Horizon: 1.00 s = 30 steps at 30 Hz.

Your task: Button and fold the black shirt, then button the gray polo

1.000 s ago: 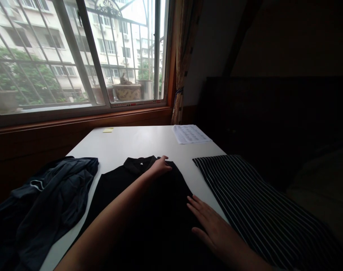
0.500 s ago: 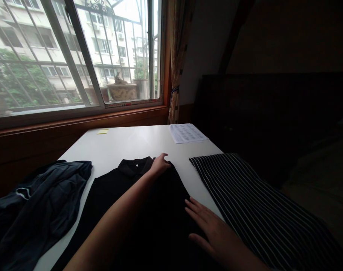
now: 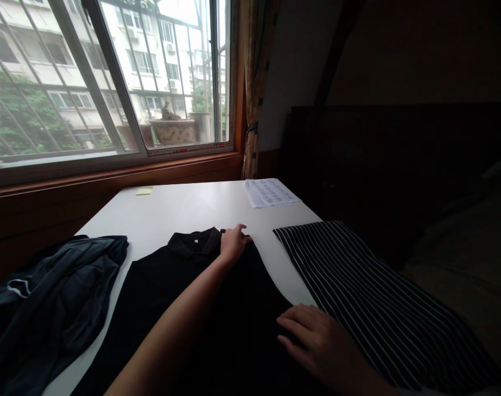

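A black polo shirt [image 3: 151, 297] lies spread on the white table, its collar away from me and a small white label showing inside the neck. My left hand [image 3: 234, 242] reaches across it and grips the cloth at the right shoulder beside the collar, though its fingertips are partly hidden. Lower down, my right hand [image 3: 316, 338] rests on the shirt's right side, fingers bent and thumb apart from them. The lower shirt is too dark to make out.
A crumpled dark blue garment [image 3: 69, 297] lies at the table's left. Black cloth with white stripes [image 3: 357, 275] covers the right side. Printed sheets [image 3: 270, 193] and a yellow sticky note [image 3: 144, 191] sit at the far edge of the white table [image 3: 192, 206], below a window.
My right hand has drawn slightly nearer to me and its straight fingers have bent. My left hand stays at the shirt's shoulder. The view has shifted slightly.
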Each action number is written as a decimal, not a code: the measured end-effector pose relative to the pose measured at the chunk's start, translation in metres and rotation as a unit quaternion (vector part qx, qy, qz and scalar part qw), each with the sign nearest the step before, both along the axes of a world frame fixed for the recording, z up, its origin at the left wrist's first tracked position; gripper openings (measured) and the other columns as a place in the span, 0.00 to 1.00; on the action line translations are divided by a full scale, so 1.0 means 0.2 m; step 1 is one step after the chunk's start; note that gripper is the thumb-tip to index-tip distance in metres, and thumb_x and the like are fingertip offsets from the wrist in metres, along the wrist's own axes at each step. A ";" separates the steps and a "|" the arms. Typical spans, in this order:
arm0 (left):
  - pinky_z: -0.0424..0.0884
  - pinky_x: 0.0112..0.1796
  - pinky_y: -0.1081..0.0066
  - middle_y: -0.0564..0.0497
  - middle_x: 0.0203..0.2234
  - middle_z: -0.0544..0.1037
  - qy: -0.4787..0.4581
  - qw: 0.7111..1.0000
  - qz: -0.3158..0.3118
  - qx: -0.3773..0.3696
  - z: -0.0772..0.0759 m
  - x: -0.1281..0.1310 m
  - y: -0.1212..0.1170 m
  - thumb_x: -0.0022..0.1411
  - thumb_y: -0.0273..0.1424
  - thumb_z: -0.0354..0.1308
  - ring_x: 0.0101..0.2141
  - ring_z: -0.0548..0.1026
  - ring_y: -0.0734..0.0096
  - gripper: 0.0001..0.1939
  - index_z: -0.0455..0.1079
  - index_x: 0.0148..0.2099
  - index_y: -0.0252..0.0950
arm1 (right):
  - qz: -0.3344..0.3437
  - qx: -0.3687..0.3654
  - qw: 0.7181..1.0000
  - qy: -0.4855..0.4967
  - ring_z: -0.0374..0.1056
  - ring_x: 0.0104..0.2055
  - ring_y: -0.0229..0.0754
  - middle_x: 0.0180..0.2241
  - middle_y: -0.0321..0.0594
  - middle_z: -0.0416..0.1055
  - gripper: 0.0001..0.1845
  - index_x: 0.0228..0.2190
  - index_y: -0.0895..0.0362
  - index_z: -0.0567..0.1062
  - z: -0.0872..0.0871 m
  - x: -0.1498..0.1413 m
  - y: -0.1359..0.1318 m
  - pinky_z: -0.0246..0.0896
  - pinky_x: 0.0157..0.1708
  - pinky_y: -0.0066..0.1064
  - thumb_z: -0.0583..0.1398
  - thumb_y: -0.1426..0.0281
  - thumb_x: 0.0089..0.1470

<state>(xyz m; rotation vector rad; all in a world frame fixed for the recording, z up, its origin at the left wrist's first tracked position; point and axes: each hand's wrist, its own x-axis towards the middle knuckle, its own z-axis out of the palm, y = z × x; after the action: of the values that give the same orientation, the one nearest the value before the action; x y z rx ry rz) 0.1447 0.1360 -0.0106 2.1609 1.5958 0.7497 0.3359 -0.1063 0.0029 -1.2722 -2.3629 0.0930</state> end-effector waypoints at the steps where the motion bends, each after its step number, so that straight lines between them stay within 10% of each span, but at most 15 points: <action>1: 0.67 0.49 0.62 0.47 0.41 0.81 0.004 1.000 -0.002 0.011 0.00 0.00 0.00 0.64 0.35 0.64 0.48 0.75 0.56 0.20 0.70 0.57 0.41 | 0.002 0.001 1.000 0.001 0.75 0.40 0.47 0.39 0.43 0.78 0.11 0.44 0.52 0.80 0.00 0.00 0.00 0.75 0.42 0.41 0.62 0.71 0.59; 7: 0.65 0.57 0.59 0.43 0.54 0.73 0.022 0.993 -0.065 0.092 0.07 -0.02 -0.10 0.71 0.32 0.54 0.54 0.70 0.57 0.17 0.69 0.59 0.41 | 0.008 0.026 1.000 0.000 0.74 0.43 0.47 0.38 0.42 0.77 0.12 0.44 0.50 0.79 0.03 -0.01 0.01 0.73 0.45 0.41 0.60 0.72 0.60; 15: 0.54 0.66 0.54 0.46 0.68 0.62 0.125 0.926 -0.336 0.116 0.02 -0.18 -0.36 0.74 0.42 0.47 0.67 0.58 0.55 0.24 0.62 0.68 0.42 | 0.009 0.006 1.000 0.008 0.73 0.41 0.47 0.38 0.44 0.76 0.14 0.43 0.51 0.78 0.02 -0.01 0.02 0.73 0.42 0.41 0.54 0.75 0.63; 19: 0.46 0.67 0.47 0.43 0.71 0.51 0.153 0.925 -0.337 0.086 -0.03 -0.19 -0.35 0.73 0.49 0.46 0.70 0.49 0.54 0.34 0.49 0.73 0.38 | 0.013 0.010 1.000 0.013 0.74 0.39 0.46 0.37 0.43 0.76 0.14 0.44 0.51 0.77 0.00 -0.01 0.03 0.73 0.41 0.40 0.54 0.75 0.63; 30: 0.47 0.66 0.45 0.42 0.71 0.50 0.170 0.929 -0.314 0.097 -0.02 -0.14 -0.29 0.74 0.47 0.46 0.70 0.48 0.52 0.32 0.53 0.72 0.39 | -0.100 0.066 0.993 0.014 0.72 0.51 0.49 0.48 0.45 0.74 0.18 0.55 0.51 0.70 -0.09 0.05 0.08 0.71 0.52 0.44 0.52 0.73 0.66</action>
<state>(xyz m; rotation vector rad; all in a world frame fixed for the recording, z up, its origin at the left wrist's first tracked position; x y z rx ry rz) 0.1162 0.0788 -0.0139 2.8396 0.8632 0.3471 0.3466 -0.0902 -0.0157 -1.4226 -2.1667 -0.1070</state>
